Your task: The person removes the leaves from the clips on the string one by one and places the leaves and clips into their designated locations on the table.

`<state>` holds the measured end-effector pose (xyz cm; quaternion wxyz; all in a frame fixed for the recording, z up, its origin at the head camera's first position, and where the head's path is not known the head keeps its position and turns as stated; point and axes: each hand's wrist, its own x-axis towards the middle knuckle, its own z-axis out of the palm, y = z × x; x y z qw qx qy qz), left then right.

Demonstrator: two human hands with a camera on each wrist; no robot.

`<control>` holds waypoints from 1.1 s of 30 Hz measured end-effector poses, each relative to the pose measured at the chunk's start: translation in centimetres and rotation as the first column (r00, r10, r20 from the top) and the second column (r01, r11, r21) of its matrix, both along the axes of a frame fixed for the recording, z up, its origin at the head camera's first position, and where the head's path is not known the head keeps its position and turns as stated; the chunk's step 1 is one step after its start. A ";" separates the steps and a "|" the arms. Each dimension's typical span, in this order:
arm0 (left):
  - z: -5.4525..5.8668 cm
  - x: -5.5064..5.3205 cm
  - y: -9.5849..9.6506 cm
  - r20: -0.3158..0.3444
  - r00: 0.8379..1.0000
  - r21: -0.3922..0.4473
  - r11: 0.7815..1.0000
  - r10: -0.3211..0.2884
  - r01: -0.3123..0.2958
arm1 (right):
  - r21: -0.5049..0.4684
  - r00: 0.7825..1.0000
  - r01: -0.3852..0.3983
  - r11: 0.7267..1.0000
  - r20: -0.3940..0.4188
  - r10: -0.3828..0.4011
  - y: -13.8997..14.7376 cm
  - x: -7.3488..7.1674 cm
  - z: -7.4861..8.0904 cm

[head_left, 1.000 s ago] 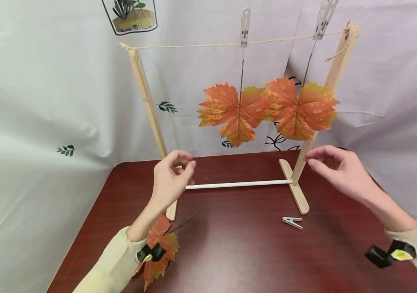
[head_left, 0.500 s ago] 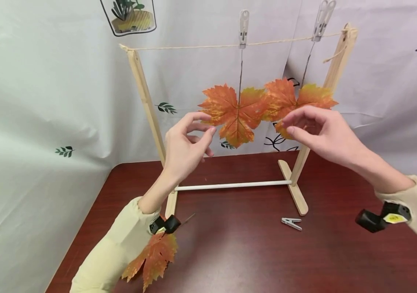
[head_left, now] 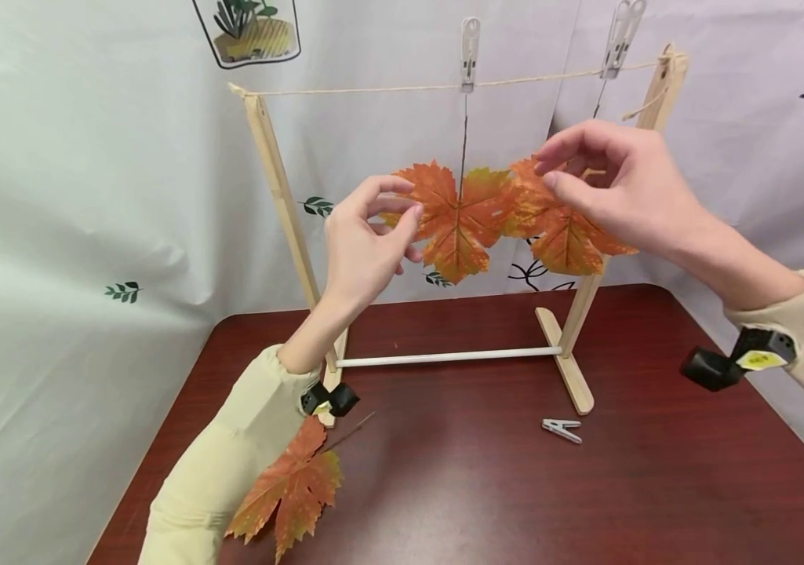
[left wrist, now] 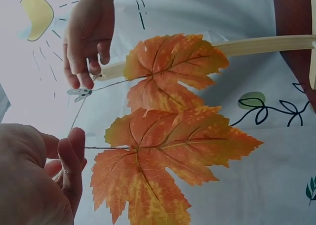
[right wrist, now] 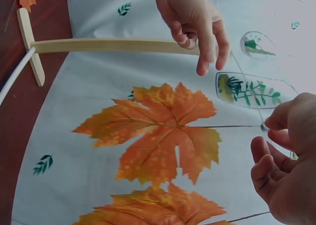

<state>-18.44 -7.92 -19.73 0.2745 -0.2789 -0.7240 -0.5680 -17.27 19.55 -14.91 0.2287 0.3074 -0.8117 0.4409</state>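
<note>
Two orange-and-yellow artificial maple leaves hang by thin stems from white clothespins on a twine line (head_left: pixel 359 91). My left hand (head_left: pixel 366 239) is raised in front of the left hanging leaf (head_left: pixel 461 227), fingers loosely bent, thumb and forefinger apart, nothing between them. Higher up, my right hand (head_left: pixel 620 180) overlaps the right hanging leaf (head_left: pixel 567 243), its thumb and fingers also apart and holding nothing. Above them are the left clothespin (head_left: pixel 469 55) and the right clothespin (head_left: pixel 622 39). In the right wrist view, the left leaf (right wrist: pixel 153 126) shows whole between both hands.
The twine runs between two wooden posts (head_left: pixel 281 188), joined low by a white rod (head_left: pixel 444 358). A third leaf (head_left: pixel 296 486) lies on the dark red table (head_left: pixel 458 486) at front left, under my left sleeve. A grey clothespin (head_left: pixel 562 430) lies by the right foot.
Both hands have risen from low beside the frame to the height of the hanging leaves, the right one higher and moved inward. The leaves and clothespins stay in place.
</note>
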 end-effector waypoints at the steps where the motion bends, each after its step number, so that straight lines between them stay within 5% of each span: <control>1: 0.2 -0.2 0.1 -0.007 1.000 -0.001 1.000 0.005 -0.005 | 0.000 1.000 0.008 1.000 -0.011 -0.008 -0.1 -0.1 0.2; 20: 2.7 -3.4 2.8 0.093 0.994 0.001 0.998 0.055 -0.055 | 0.096 0.981 0.168 0.981 -0.111 -0.157 -1.5 -2.6 4.7; 26: 2.9 -4.0 3.0 0.138 0.989 0.006 0.998 0.055 -0.056 | 0.119 0.980 0.187 0.975 -0.097 -0.176 -2.2 -3.1 6.2; 33: 3.2 -4.4 3.3 0.169 0.985 0.017 0.999 0.041 -0.045 | 0.112 0.985 0.173 0.979 0.007 -0.175 -3.2 -3.7 7.7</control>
